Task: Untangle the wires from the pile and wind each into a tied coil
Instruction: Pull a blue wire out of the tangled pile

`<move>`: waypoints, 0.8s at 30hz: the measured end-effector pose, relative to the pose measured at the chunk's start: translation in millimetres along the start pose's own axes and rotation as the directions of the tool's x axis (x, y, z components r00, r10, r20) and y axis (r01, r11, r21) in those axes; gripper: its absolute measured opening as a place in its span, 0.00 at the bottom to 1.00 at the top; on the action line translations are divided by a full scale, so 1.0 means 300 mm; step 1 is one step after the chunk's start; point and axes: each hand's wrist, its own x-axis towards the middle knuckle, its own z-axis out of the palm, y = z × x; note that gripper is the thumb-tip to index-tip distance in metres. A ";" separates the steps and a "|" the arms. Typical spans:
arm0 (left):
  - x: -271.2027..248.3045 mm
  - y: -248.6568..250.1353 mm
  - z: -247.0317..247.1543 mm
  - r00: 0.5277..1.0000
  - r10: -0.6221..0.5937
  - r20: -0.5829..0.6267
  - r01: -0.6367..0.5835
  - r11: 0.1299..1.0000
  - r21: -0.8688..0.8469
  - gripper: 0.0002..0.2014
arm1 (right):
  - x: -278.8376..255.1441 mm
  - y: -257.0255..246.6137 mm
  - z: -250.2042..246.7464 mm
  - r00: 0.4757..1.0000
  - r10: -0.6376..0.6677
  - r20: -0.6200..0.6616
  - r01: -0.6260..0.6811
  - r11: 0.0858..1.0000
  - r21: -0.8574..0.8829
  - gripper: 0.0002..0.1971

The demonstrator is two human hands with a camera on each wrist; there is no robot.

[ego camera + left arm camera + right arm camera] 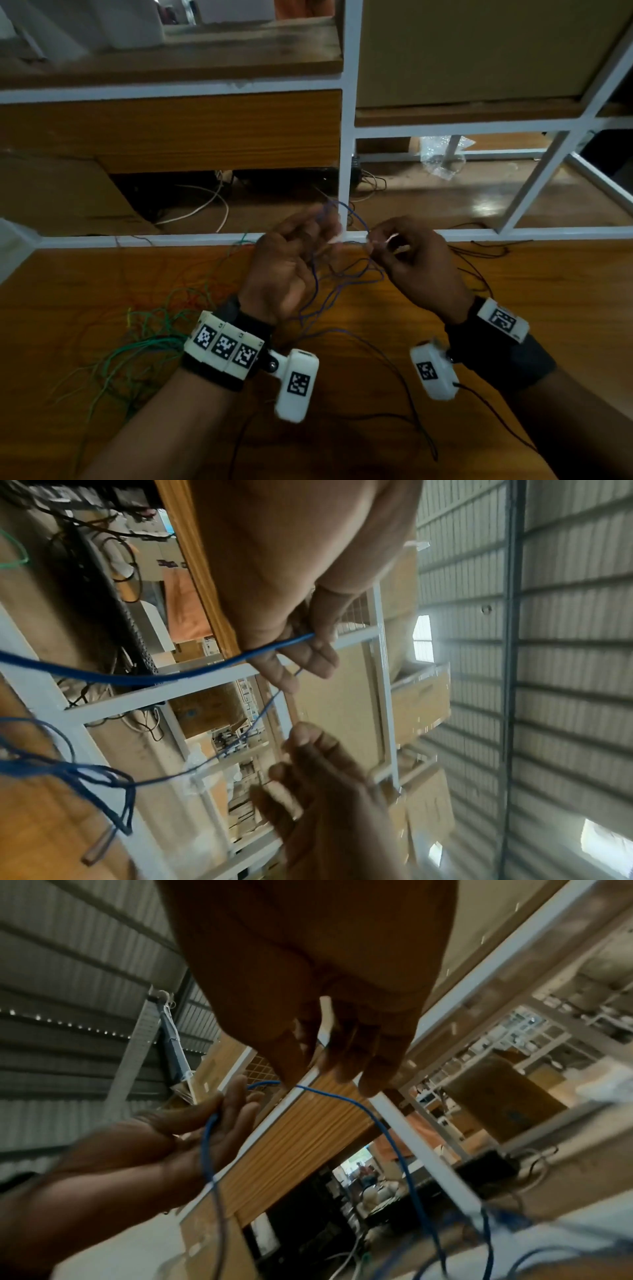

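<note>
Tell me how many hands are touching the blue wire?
2. The left hand holds the blue wire above the table, and the right hand pinches it just beside the left. Its loose loops hang between them.

— Underneath the left hand [287, 270] and the right hand [419, 263]?
— A wooden table [342, 394], orange-brown, with a white rail [144, 240] along its far edge, just beyond the fingertips.
— Lying on it?
— Left of the left wrist, a loose tangle of green wires [137, 342], mixed with faint red strands [191, 274] farther back. Between the wrists and trailing toward the near edge, slack loops of blue wire [342, 284], partly lifted off the wood. Right of the right hand, thin dark wires [479, 253] spread near the rail. Below the right wrist, another dark strand [404, 387] curving across the bare wood.
</note>
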 end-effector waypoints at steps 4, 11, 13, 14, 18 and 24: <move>0.022 0.067 -0.050 0.996 0.063 -0.055 -0.072 0.981 -0.180 0.19 | -0.047 -0.031 0.150 0.916 -0.025 0.399 -0.018 0.995 0.103 0.15; 0.008 0.106 -0.114 0.990 0.094 -0.102 -0.115 0.967 -0.227 0.20 | -0.034 0.073 0.279 0.849 0.057 0.525 0.092 0.963 -0.254 0.17; 0.001 0.110 -0.130 0.987 0.109 -0.117 -0.136 0.957 -0.254 0.18 | -0.044 0.085 0.263 0.816 0.216 0.536 0.024 0.914 -0.404 0.26; -0.002 0.101 -0.130 0.986 0.110 -0.122 -0.138 0.956 -0.258 0.17 | -0.050 0.076 0.252 0.795 0.260 0.548 -0.008 0.908 -0.419 0.36; -0.028 0.024 -0.067 0.989 0.057 -0.138 -0.086 0.973 -0.215 0.14 | -0.065 -0.096 0.191 0.881 -0.029 0.473 -0.002 0.998 0.065 0.45; -0.040 -0.038 -0.006 0.998 -0.062 -0.010 0.063 0.984 0.168 0.21 | -0.156 -0.120 0.081 0.993 0.117 0.029 -0.120 0.916 0.384 0.11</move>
